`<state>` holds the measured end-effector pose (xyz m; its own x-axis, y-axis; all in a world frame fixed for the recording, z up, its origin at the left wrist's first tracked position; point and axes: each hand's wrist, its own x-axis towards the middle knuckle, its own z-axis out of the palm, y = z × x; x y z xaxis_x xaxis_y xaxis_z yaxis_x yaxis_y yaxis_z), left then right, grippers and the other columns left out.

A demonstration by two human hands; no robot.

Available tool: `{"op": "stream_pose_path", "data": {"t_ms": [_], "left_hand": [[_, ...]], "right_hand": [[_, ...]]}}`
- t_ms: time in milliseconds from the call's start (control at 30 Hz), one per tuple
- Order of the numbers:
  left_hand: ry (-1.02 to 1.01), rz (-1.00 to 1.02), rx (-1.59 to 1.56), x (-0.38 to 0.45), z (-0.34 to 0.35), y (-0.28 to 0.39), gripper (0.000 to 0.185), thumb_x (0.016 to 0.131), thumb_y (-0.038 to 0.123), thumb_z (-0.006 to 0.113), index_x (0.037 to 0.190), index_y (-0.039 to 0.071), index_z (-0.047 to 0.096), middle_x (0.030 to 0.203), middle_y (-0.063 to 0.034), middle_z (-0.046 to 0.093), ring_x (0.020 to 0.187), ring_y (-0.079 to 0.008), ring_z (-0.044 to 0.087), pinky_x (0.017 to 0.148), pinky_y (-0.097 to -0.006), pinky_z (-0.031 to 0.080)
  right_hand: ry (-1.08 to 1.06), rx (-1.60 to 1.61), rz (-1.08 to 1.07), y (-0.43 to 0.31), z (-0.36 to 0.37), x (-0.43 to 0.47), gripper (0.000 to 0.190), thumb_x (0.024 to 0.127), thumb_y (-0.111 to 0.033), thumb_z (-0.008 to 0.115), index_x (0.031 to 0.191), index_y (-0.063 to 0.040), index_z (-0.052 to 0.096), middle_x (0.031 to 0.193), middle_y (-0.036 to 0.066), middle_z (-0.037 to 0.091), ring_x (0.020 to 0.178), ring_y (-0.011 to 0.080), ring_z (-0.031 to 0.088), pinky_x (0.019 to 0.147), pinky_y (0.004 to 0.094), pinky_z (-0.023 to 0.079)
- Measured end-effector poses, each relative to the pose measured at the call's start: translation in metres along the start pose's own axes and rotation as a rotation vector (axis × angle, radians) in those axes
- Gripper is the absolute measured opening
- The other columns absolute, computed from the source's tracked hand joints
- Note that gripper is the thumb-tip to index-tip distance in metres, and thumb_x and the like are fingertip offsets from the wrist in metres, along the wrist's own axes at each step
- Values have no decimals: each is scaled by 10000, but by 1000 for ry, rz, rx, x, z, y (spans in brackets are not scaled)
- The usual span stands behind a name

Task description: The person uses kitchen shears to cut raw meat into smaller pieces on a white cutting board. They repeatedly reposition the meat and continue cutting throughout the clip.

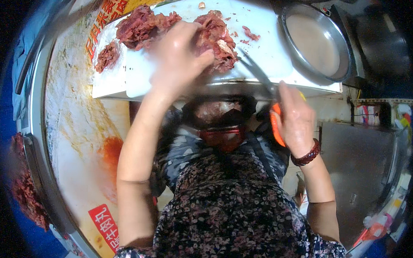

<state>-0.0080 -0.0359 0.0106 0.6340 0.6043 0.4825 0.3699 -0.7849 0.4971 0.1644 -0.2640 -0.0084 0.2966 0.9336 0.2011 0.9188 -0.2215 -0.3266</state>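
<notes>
My left hand [182, 53], blurred, is at the left side of a ragged piece of dark red meat [218, 37], with thumb and index finger against it. The other fingers are hard to make out. A pair of scissors [258, 71] with orange handles is in my right hand [295, 115]. Its blades point up and left, the tips just right of the meat. Another large lump of meat [136, 27] lies left of my left hand. Both pieces rest on a white cutting board [268, 28], where small red scraps [250, 34] are scattered.
A steel basin [313, 44] of cloudy liquid stands right of the board. A smaller meat piece [107, 56] lies at the left on the white surface. Below the board's front edge is a dark bag-lined container [217, 110]. More meat [27, 187] shows far left, beyond a metal rim.
</notes>
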Motion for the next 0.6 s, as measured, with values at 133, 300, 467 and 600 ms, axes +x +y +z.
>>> {"op": "stream_pose_path", "data": {"t_ms": [133, 300, 467, 600], "left_hand": [[-27, -30, -5, 1, -6, 1, 397, 707, 81, 764, 1078, -21, 665, 1029, -157, 693, 948, -245, 682, 891, -332, 520], [16, -45, -49, -3, -3, -3, 419, 695, 99, 791, 1079, -13, 664, 1022, -146, 691, 956, -247, 676, 891, -327, 515], [96, 95, -35, -7, 0, -19, 463, 678, 150, 798, 1076, -30, 645, 960, -137, 635, 808, -226, 644, 746, -340, 538], [52, -28, -132, -10, -3, -17, 467, 690, 156, 817, 1086, -23, 648, 1019, -121, 646, 897, -204, 640, 813, -329, 518]], "right_hand": [[8, -5, -61, -18, 2, 9, 597, 710, -17, 715, 1277, -7, 527, 945, 180, 586, 852, 402, 617, 702, 459, 508], [13, -241, -56, -19, 0, 13, 505, 739, -64, 703, 1217, 5, 556, 920, 166, 584, 837, 382, 620, 690, 450, 507], [26, -298, -181, -24, -16, 21, 372, 747, -20, 625, 1109, 64, 609, 819, 171, 604, 743, 316, 657, 643, 402, 529], [-6, -328, -221, -27, -32, 28, 346, 766, -26, 616, 1099, 67, 606, 826, 180, 605, 761, 338, 658, 660, 417, 527]]}}
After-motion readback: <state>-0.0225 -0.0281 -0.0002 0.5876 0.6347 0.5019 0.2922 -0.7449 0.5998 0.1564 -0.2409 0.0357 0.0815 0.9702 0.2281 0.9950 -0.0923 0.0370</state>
